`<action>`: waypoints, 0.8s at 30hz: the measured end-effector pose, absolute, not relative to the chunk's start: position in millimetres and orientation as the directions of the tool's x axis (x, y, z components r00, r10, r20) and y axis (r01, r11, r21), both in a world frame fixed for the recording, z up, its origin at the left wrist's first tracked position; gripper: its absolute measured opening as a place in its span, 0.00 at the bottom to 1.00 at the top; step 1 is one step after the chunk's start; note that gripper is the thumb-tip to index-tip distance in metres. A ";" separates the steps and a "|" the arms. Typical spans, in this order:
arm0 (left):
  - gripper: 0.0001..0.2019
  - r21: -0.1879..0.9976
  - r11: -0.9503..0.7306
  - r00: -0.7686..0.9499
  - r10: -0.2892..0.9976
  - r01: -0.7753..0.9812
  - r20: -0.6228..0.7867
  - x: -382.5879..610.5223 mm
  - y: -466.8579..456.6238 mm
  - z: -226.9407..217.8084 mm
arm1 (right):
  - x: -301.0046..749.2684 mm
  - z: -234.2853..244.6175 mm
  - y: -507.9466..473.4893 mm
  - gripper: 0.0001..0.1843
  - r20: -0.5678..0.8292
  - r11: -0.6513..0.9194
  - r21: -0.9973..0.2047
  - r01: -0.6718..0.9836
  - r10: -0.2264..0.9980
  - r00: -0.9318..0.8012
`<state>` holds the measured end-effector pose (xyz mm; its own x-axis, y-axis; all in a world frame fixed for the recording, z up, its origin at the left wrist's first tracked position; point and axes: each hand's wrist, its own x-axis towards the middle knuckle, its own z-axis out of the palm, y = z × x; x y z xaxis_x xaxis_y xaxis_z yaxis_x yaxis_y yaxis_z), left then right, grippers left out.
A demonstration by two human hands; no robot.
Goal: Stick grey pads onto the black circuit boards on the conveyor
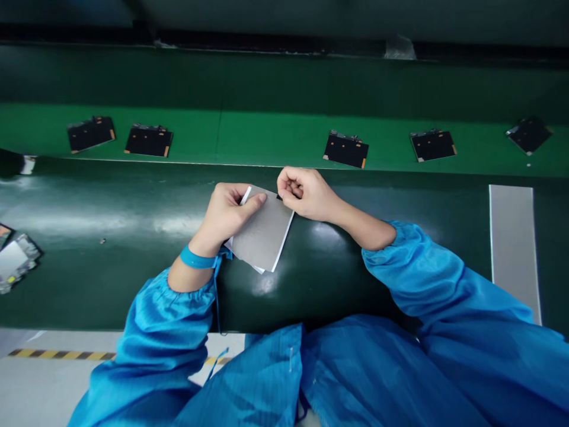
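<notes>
Head view: over a dark green desk [338,267], the left hand [232,212] grips a stack of thin gray sheets [263,232], thumb on top. The right hand [311,193] is curled narrow at the upper right corner, beside a small dark piece [279,197]; whether it pinches that piece cannot be told. Work seems partway: the stack is in hand, its corner attended to; what remains does not show. Left fingers are partly hidden beneath. A device [16,261] is cut off at left; the right sleeve [427,273] overlaps a gray panel [513,237].
</notes>
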<state>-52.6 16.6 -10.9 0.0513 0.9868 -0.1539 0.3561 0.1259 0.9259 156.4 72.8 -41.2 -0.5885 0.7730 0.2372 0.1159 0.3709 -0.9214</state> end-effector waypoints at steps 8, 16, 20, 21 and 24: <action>0.18 0.933 0.122 0.060 0.987 0.338 -0.150 -54.7 16.8 -11.6 | 154.8 -41.8 73.8 0.03 0.243 0.412 -0.899 0.148 0.751 -0.614; 0.16 0.939 0.175 0.024 0.981 0.298 -0.191 -54.9 15.7 -10.5 | 154.6 -41.1 73.3 0.05 0.281 0.375 -0.925 0.064 0.787 -0.549; 0.18 0.937 0.170 0.062 0.978 0.305 -0.197 -54.4 16.0 -10.0 | 153.0 -43.9 72.8 0.02 0.268 0.355 -0.933 0.060 0.795 -0.544; 0.18 0.936 0.168 0.066 0.978 0.308 -0.197 -54.4 16.2 -10.1 | 152.4 -44.8 72.7 0.03 0.262 0.353 -0.934 0.063 0.792 -0.551; 0.17 0.932 0.162 0.070 0.979 0.323 -0.194 -54.9 16.7 -10.6 | 150.4 -46.9 72.5 0.05 0.265 0.354 -0.934 0.054 0.784 -0.561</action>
